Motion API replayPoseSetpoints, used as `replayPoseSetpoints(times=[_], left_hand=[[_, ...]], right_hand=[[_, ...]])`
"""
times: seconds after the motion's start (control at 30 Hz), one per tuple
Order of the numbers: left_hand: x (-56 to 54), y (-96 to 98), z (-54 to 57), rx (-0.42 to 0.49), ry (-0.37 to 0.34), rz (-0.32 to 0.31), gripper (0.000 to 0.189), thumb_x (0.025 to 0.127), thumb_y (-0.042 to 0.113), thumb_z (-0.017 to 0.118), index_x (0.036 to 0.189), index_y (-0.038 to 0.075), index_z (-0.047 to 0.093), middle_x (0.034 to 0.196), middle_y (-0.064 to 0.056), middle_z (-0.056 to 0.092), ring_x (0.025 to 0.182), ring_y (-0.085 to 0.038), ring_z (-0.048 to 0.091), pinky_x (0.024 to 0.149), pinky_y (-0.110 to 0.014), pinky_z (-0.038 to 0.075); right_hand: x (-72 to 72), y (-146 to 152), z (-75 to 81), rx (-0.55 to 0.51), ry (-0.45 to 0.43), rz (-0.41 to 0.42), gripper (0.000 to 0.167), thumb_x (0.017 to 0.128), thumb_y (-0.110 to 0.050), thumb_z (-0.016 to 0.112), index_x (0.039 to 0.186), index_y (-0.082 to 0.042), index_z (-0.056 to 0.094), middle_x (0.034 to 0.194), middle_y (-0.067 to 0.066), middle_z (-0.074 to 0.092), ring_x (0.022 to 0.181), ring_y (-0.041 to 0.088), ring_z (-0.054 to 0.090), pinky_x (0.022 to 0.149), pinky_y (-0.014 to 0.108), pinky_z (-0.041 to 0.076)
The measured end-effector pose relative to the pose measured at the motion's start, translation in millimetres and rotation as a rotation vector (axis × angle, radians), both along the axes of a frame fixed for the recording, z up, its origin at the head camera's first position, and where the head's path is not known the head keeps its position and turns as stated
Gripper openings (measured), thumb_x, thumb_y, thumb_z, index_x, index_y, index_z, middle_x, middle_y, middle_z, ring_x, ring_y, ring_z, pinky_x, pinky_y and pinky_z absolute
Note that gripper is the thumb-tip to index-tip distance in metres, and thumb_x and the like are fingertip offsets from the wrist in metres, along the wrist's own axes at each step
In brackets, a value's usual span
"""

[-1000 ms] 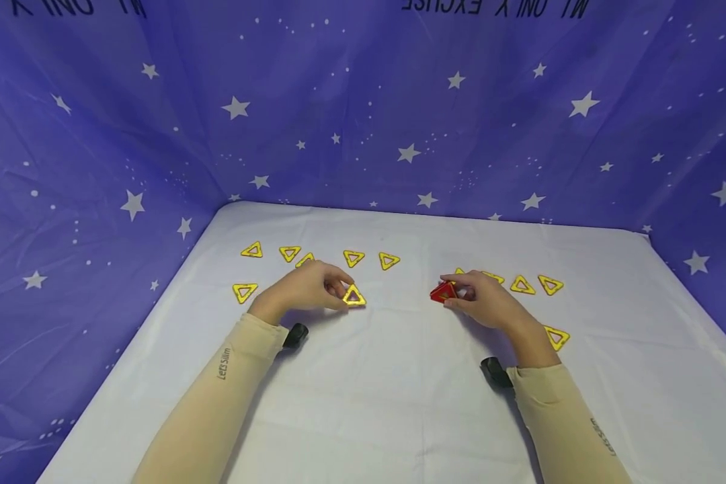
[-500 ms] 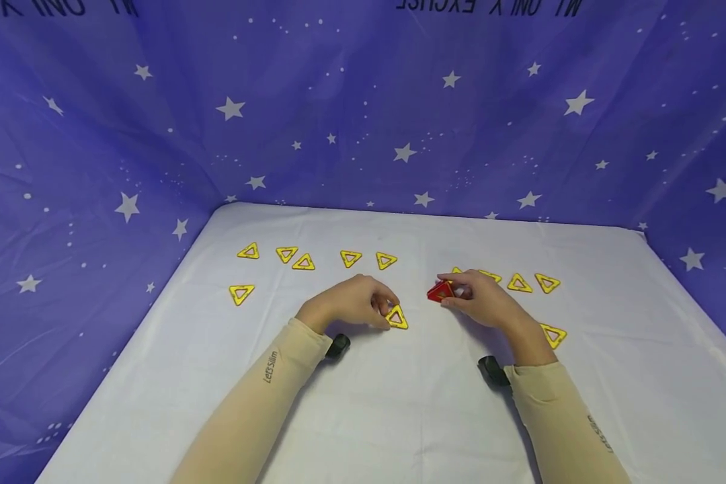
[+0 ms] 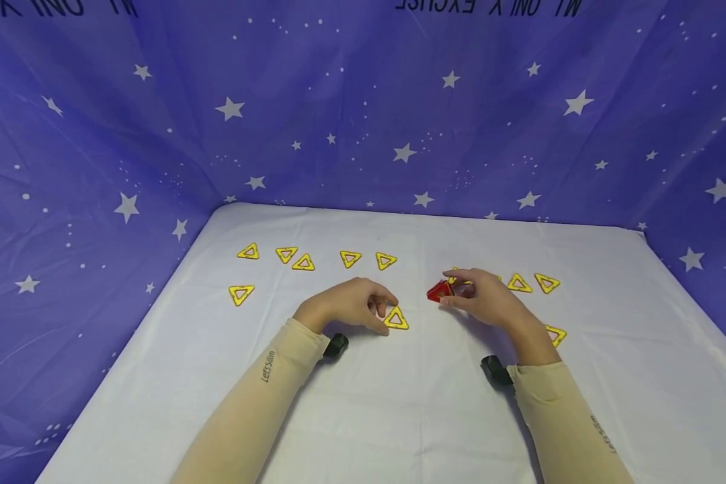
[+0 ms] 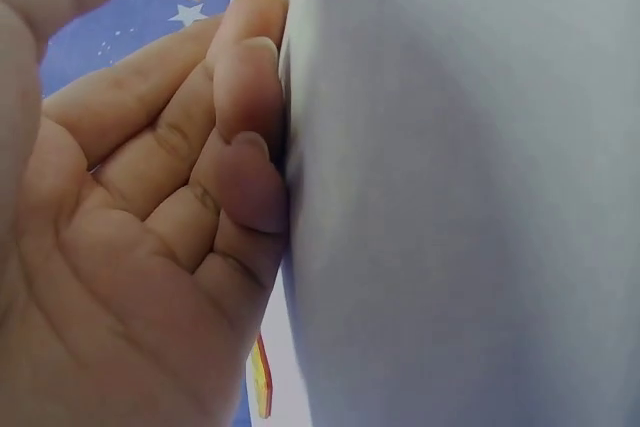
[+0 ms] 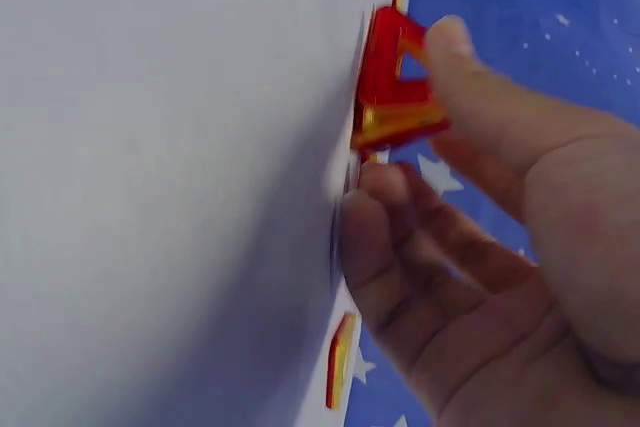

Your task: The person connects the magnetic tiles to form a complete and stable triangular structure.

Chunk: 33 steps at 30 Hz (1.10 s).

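Near the middle of the white table, a yellow triangular magnetic tile lies flat between the parted thumb and index finger of my left hand. The other fingers of that hand are loosely curled against the cloth in the left wrist view. My right hand is at a small red pyramid-like piece of triangular tiles, with the thumb against its near side. In the right wrist view the red piece rests on the table, the thumb overlapping its edge; the index fingertip's contact is hidden there.
Several yellow triangular tiles lie at the back left, one of them a tile behind my left hand. More lie around my right hand, including a tile and a partly hidden tile. Purple star-patterned cloth surrounds the table.
My left hand moved right and nearer with the yellow tile, then its fingers parted from it. My right hand stayed by the red piece, its index finger shifting slightly.
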State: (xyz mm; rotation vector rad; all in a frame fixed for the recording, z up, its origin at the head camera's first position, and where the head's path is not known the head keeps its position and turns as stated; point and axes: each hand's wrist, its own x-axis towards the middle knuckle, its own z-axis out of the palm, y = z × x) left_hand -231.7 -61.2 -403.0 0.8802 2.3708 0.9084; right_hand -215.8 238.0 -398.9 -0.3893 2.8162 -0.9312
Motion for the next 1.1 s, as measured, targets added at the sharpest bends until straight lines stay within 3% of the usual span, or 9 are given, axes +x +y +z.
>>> replayPoseSetpoints(times=[0.17, 0.43, 0.7, 1.1], left_hand=[[-1.7, -2.6, -2.0, 0.025, -0.04, -0.002, 0.055, 0.077, 0.022, 0.09, 0.127, 0.014, 0.069, 0.092, 0.004, 0.067, 0.085, -0.011, 0.06, 0.079, -0.027, 0.048], [-2.6, -3.6, -2.9, 0.053, -0.076, -0.004, 0.054, 0.078, 0.019, 0.09, 0.127, 0.013, 0.069, 0.094, -0.001, 0.067, 0.084, -0.013, 0.06, 0.078, -0.028, 0.048], [-3.4, -3.3, -3.6, 0.059, -0.087, 0.001, 0.054, 0.078, 0.02, 0.089, 0.128, 0.013, 0.069, 0.093, 0.0, 0.067, 0.084, -0.013, 0.06, 0.077, -0.028, 0.047], [-2.5, -3.4, -4.7, 0.064, -0.07, -0.006, 0.052, 0.081, 0.018, 0.087, 0.129, 0.014, 0.069, 0.091, 0.003, 0.066, 0.081, -0.013, 0.058, 0.074, -0.027, 0.046]], right_hand=[[1.6, 20, 9.4, -0.043, 0.019, -0.087, 0.053, 0.091, -0.032, 0.078, 0.136, -0.009, 0.063, 0.121, 0.015, 0.065, 0.102, 0.03, 0.062, 0.081, 0.042, 0.05], [9.9, 73, 18.3, -0.02, 0.023, -0.303, 0.067, 0.09, -0.041, 0.077, 0.144, -0.007, 0.055, 0.133, 0.021, 0.059, 0.117, 0.04, 0.057, 0.092, 0.056, 0.045], [15.0, 99, 7.1, -0.03, -0.128, -0.555, 0.078, 0.089, -0.042, 0.077, 0.149, -0.003, 0.047, 0.141, 0.028, 0.049, 0.127, 0.046, 0.044, 0.101, 0.063, 0.036], [11.2, 105, -8.5, 0.004, -0.168, -0.577, 0.064, 0.094, -0.032, 0.073, 0.143, 0.002, 0.052, 0.135, 0.028, 0.052, 0.119, 0.045, 0.048, 0.099, 0.064, 0.035]])
